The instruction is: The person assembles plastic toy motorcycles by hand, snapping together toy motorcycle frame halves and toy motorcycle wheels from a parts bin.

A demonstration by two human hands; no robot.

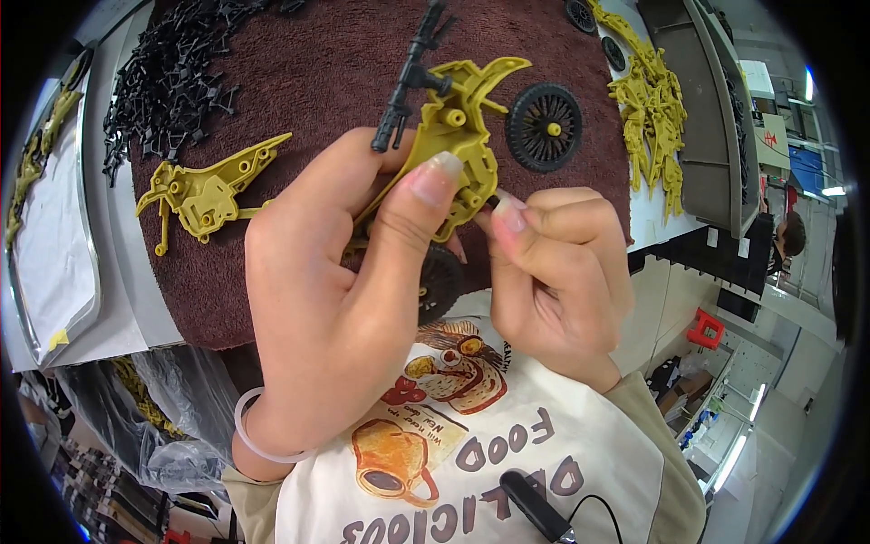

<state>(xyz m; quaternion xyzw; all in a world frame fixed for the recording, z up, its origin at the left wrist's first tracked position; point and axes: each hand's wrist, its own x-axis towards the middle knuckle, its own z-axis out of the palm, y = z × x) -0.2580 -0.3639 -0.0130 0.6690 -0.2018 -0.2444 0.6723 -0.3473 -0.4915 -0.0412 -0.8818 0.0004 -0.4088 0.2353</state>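
Note:
My left hand (340, 245) is closed round a yellow plastic toy motorcycle body half (453, 136), its thumb pressed on the open inner face with pegs and ribs. A black handlebar piece (410, 77) sits across the body's upper left. Below the body, a black spoked wheel (439, 283) is partly hidden behind my left thumb. Another black wheel with a yellow hub (545, 127) shows at the upper right; whether it is joined to the body I cannot tell. My right hand (562, 263) pinches at the body's lower right edge, where a small dark bit shows between the fingertips.
Another yellow body half (208, 195) lies on the brown towel (299, 54) at left. Black small parts (172, 77) are heaped at the far left. Yellow parts (648, 118) form a pile at right, beside a grey tray (702, 118). A black device (535, 508) hangs on my apron.

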